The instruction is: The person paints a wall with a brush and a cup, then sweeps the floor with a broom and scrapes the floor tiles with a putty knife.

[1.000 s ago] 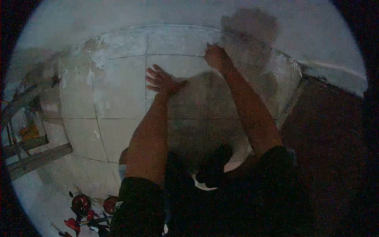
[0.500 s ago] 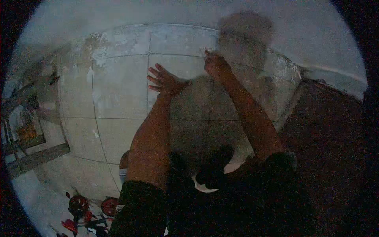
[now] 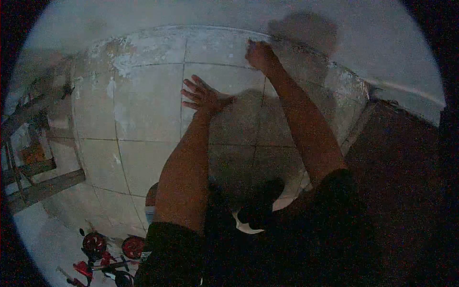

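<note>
Pale square tiles (image 3: pixel 148 110) with dark joints lie before me, blotched with white residue along their far edge. My left hand (image 3: pixel 202 97) rests on them with its fingers spread, holding nothing. Farther off and a little to the right, my right hand (image 3: pixel 262 54) is closed near the white-stained far row of tiles. Whatever it may grip is too dark and small to make out. My shadow covers the tiles between and beyond my arms.
A small red-wheeled vehicle, perhaps a toy bike (image 3: pixel 95 246), stands at the lower left. At the left edge is a wooden frame (image 3: pixel 48 186). A dark brown surface (image 3: pixel 397 158) lies on the right, and a pale wall (image 3: pixel 215 12) runs along the far side.
My right hand has moved farther away, up to the far row of tiles, still closed. The left hand stays spread in about the same place; the view has shifted slightly.
</note>
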### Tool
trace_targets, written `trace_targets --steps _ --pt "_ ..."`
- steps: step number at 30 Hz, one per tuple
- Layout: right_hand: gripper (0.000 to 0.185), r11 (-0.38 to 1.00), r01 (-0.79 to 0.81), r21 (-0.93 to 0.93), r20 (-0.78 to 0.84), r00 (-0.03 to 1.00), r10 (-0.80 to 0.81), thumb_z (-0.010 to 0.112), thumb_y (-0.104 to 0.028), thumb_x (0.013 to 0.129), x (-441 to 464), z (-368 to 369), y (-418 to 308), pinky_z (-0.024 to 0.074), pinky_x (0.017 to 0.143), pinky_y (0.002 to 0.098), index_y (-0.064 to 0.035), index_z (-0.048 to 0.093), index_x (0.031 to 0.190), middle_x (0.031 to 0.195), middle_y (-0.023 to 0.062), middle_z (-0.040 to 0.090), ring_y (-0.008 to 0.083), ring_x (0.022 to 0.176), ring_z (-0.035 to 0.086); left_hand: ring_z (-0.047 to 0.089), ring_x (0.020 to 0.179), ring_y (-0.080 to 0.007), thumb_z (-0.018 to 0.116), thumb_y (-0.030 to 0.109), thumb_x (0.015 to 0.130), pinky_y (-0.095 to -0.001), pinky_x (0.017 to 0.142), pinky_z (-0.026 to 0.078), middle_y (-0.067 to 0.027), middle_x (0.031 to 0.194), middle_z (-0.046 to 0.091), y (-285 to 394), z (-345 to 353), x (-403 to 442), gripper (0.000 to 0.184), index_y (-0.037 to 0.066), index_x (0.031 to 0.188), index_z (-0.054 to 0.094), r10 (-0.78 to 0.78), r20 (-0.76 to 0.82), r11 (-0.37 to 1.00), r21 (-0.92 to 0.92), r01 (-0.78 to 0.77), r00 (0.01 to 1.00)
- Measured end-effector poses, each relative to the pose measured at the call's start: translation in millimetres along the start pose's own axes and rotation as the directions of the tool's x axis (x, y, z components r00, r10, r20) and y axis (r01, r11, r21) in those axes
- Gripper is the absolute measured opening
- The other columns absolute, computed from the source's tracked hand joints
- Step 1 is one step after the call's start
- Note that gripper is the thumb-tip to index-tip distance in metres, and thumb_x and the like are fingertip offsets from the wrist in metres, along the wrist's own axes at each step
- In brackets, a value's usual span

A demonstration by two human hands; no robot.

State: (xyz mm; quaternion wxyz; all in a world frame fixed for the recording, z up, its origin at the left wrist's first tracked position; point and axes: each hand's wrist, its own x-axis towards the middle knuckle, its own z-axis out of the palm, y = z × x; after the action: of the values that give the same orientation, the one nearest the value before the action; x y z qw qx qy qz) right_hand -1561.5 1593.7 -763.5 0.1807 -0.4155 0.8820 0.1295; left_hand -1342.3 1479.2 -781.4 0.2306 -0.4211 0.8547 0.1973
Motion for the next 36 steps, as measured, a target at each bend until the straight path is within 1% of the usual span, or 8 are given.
trace_targets --steps 4,8,13,15,20,26,32,36 --pt "0.042 0.972 -0.022 0.235 -0.348 0.931 0.105 0.055 -0.028 0.089 -39.9 36.0 -22.0 0.0501 0.091 0.0543 0.0023 0.062 0.117 0.111 0.0246 0.066 0.0409 0.104 0.062 -0.019 0.141 -0.059 0.081 0.079 0.049 -0.0786 0.105 0.001 -0.0283 0.155 -0.029 -1.2 69.5 26.5 0.166 0.003 0.148 -0.029 -0.057 -0.555 0.872 0.378 0.312 0.83" --pt "0.036 0.997 0.057 0.05 -0.34 0.94 -0.037 0.054 -0.026 0.089 -26.5 46.0 -19.6 0.0524 0.084 0.0495 -0.0027 0.064 0.115 0.109 0.0215 0.067 0.036 0.102 0.064 -0.021 0.141 -0.0582 0.081 0.079 0.049 -0.0779 0.105 0.001 -0.0278 0.155 -0.03 1.1 -2.9 -1.7 0.167 0.003 0.148 -0.03 -0.008 0.09 0.997 -0.072 0.015 0.996" --pt "0.046 0.999 -0.011 0.033 0.165 0.986 0.005 0.056 -0.023 0.094 -26.5 -36.0 -15.5 0.0504 0.096 0.0475 -0.0011 0.055 0.134 0.12 0.0224 0.063 0.0391 0.107 0.061 -0.021 0.141 -0.0583 0.081 0.079 0.048 -0.0776 0.106 0.002 -0.0288 0.154 -0.03 -6.8 69.3 28.8 0.168 0.004 0.148 -0.03 -0.032 -0.531 0.875 0.395 0.281 0.847" --pt "0.041 0.81 -0.014 0.586 0.054 0.998 -0.022 0.055 -0.024 0.095 -75.6 -15.7 -19.4 0.0508 0.094 0.0492 -0.0043 0.058 0.131 0.118 0.0209 0.064 0.0403 0.105 0.062 -0.02 0.141 -0.0586 0.081 0.079 0.048 -0.0777 0.106 0.002 -0.029 0.154 -0.03 -3.6 68.6 28.0 0.168 0.003 0.148 -0.03 -0.041 -0.554 0.864 0.398 0.307 0.832" --pt "0.043 0.834 -0.228 0.503 -0.146 0.928 0.342 0.052 -0.026 0.097 -155.7 3.8 -77.3 0.0517 0.093 0.0482 -0.007 0.054 0.137 0.124 0.0239 0.063 0.04 0.105 0.065 -0.019 0.14 -0.06 0.08 0.081 0.048 -0.0798 0.103 0.002 -0.0302 0.155 -0.028 -5.6 38.3 14.1 0.168 0.002 0.148 -0.03 0.011 -0.023 1.0 -0.015 -0.011 1.0" --pt "0.049 0.531 -0.458 0.713 0.266 0.878 0.399 0.054 -0.024 0.097 -107.3 -58.3 -80.1 0.0515 0.095 0.0474 -0.0155 0.048 0.145 0.124 0.0249 0.062 0.0374 0.105 0.065 -0.017 0.139 -0.0621 0.076 0.084 0.05 -0.0818 0.1 0.005 -0.0338 0.154 -0.025 -3.0 57.2 19.7 0.165 0.0 0.149 -0.026 -0.066 -0.411 0.923 0.321 0.212 0.909" --pt "0.044 0.887 -0.046 0.459 -0.337 0.915 0.222 0.053 -0.024 0.097 -101.8 22.3 -76.2 0.0526 0.093 0.048 -0.0108 0.054 0.139 0.125 0.0221 0.061 0.0382 0.102 0.065 -0.012 0.138 -0.0647 0.072 0.088 0.05 -0.083 0.098 0.009 -0.0342 0.155 -0.022 -6.2 70.6 23.0 0.164 0.0 0.151 -0.021 -0.023 -0.512 0.867 0.418 0.272 0.859" --pt "0.046 0.808 -0.071 0.585 -0.122 0.977 0.174 0.055 -0.021 0.095 -69.0 -19.6 -77.4 0.0504 0.097 0.0486 -0.0105 0.054 0.139 0.127 0.0215 0.06 0.039 0.107 0.063 -0.012 0.139 -0.0633 0.076 0.083 0.052 -0.0814 0.1 0.009 -0.0324 0.156 -0.022 -8.9 71.8 25.2 0.161 0.002 0.152 -0.021 0.015 -0.527 0.892 0.391 0.227 0.85"
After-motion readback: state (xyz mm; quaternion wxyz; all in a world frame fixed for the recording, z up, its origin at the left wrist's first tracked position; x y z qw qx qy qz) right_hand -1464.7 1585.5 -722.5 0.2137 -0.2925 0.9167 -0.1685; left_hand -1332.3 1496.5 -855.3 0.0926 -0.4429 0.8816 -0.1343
